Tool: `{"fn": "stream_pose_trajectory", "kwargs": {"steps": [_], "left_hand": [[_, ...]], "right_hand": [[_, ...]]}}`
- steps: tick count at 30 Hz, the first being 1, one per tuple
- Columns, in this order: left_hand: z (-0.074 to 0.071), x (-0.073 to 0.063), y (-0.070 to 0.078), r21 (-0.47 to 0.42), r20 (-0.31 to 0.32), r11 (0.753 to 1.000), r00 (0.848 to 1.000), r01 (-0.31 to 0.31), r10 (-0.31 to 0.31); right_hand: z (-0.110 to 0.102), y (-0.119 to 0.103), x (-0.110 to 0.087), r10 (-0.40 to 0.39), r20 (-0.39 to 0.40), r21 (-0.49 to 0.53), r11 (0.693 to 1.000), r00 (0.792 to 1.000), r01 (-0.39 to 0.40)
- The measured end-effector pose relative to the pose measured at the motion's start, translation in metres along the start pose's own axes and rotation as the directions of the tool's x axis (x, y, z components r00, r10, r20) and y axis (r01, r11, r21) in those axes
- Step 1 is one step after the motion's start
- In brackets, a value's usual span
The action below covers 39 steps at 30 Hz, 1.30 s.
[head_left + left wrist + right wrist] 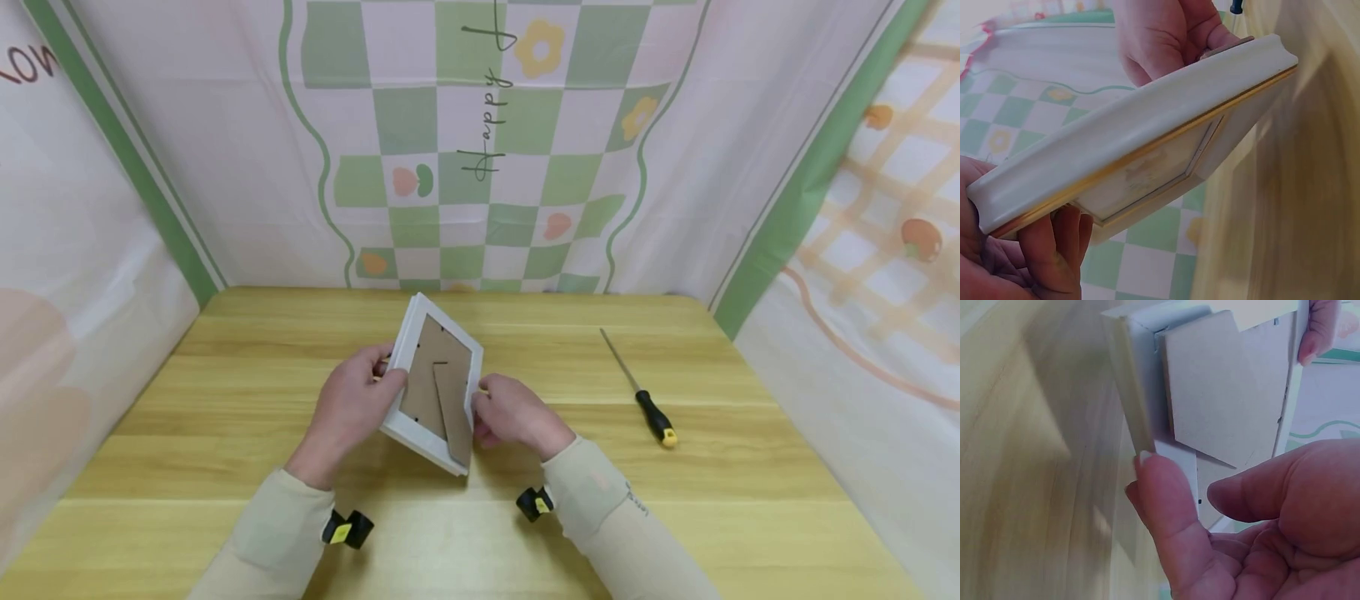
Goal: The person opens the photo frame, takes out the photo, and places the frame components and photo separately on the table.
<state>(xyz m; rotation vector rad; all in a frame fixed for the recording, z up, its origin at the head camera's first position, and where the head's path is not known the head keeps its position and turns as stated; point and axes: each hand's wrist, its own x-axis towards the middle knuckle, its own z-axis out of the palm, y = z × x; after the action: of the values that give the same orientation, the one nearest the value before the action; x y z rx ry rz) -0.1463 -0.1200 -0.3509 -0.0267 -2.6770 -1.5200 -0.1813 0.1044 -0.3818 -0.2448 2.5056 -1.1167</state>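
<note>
A white picture frame (402, 427) is held tilted above the table, its brown backing board (427, 387) and stand leg (450, 408) towards me. My left hand (356, 400) grips its left side, thumb on the back and fingers under the front. At the opposite side is my right hand (513, 412). In the right wrist view, a fingertip (1150, 465) of that hand touches the frame's edge, while the thumb (1241, 494) stands apart from the finger. A gold line and a pale picture (1147, 172) show on the front in the left wrist view.
A screwdriver (654, 417) with a black and yellow handle lies on the wooden table (247, 358) to the right. Printed cloth (465, 125) hangs behind the table and along both sides. Each sleeve has a small black camera (348, 529) at the wrist.
</note>
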Motion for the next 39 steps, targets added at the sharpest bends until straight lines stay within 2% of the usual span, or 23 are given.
{"fn": "stream_pose_trajectory", "kwargs": {"steps": [11,15,20,25,29,39], "left_hand": [[0.006,-0.003,-0.006,-0.016,0.059,0.999,0.998,0.036,-0.035],[0.01,-0.004,-0.009,0.035,0.084,0.999,0.996,0.026,-0.029],[0.016,-0.005,-0.014,0.136,0.098,0.99,0.995,-0.022,0.008],[0.02,-0.006,-0.018,0.212,0.114,0.976,0.993,-0.051,0.027],[0.023,-0.007,-0.021,0.278,0.121,0.959,0.992,-0.051,0.018],[0.028,-0.006,-0.026,0.419,0.136,0.905,0.99,-0.076,0.02]], "right_hand": [[-0.004,0.005,0.0,0.03,-0.044,-0.029,0.999,0.999,-0.031],[-0.005,0.007,-0.001,0.046,-0.057,-0.086,0.995,0.997,-0.05],[-0.008,0.009,-0.002,0.067,-0.065,-0.155,0.985,0.996,-0.076],[-0.01,0.012,-0.002,0.076,-0.066,-0.211,0.973,0.995,-0.088],[-0.011,0.013,-0.003,0.065,-0.062,-0.238,0.968,0.996,-0.078],[-0.012,0.018,-0.004,0.066,-0.061,-0.288,0.954,0.996,-0.081]]}}
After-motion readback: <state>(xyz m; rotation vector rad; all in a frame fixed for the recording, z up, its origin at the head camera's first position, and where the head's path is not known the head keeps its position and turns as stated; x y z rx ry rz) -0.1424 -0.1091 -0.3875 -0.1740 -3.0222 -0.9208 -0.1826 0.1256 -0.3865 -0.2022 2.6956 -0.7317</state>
